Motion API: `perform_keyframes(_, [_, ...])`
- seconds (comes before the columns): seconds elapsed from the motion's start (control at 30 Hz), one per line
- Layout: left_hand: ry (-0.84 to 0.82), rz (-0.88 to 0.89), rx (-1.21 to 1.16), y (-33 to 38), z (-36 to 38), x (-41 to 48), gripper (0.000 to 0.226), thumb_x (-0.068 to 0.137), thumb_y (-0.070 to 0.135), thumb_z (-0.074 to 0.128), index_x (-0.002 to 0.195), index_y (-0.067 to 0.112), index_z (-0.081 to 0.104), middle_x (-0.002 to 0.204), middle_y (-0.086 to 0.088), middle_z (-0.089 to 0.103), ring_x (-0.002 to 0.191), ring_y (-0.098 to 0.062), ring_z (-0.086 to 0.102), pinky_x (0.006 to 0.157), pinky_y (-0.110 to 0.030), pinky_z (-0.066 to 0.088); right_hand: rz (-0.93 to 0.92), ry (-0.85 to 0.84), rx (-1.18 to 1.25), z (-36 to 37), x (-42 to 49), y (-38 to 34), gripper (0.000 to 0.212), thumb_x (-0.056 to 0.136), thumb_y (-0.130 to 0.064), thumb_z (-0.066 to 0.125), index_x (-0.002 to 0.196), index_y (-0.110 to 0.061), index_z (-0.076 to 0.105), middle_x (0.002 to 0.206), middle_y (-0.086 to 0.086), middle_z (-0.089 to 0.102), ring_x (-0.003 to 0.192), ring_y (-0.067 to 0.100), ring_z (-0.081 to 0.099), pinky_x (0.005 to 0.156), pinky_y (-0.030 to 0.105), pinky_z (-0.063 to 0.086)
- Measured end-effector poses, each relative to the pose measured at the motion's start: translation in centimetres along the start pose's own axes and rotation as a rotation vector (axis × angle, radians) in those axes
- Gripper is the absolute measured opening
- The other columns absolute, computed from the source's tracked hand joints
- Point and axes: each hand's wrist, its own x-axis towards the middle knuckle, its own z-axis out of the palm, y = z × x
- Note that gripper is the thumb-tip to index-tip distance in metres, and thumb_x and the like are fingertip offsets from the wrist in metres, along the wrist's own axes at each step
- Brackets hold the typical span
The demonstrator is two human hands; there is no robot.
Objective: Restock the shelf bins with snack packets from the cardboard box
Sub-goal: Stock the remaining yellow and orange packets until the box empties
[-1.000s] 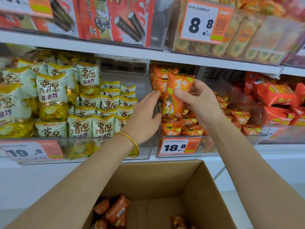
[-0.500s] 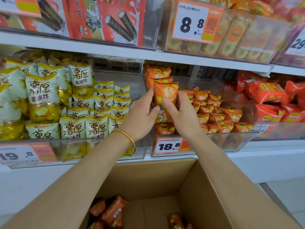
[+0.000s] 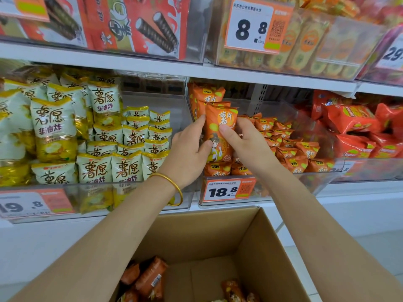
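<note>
— What stays hidden?
— Most fingers of both hands, behind the orange packet (image 3: 220,131). The cardboard box (image 3: 218,232) below the 18.8 price tag (image 3: 226,189) is cut off at the frame's bottom.

— How does the packet sit?
— Upright just above the tag, in the clear bin (image 3: 305,184), long axis vertical, printed face toward the camera.

— And the hands?
— The left hand (image 3: 187,153) pinches its left edge, and the right hand (image 3: 246,144) pinches its right edge, with each thumb on the front.

— Any change?
— A second ago the left hand's fingers were straight beside it; now they grip.
</note>
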Motion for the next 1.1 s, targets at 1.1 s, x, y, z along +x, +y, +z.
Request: perform_keyframes(1.1, [0.027, -0.047, -0.018, -0.2, 0.4, -0.5, 0.063, 0.093, 0.018, 0.057, 0.147, 0.025, 0.026, 0.14, 0.001, 0.045, 0.131, -0.023, 0.038, 0.103, -0.05, 0.042, -0.089, -0.029, -0.359, 1.2, -1.6, 1.1, 0.034, 0.095, -0.036, 0.055, 0.113, -0.009, 0.047, 0.089, -0.007, 0.052, 0.078, 0.011, 0.053, 0.058, 0.016, 0.038])
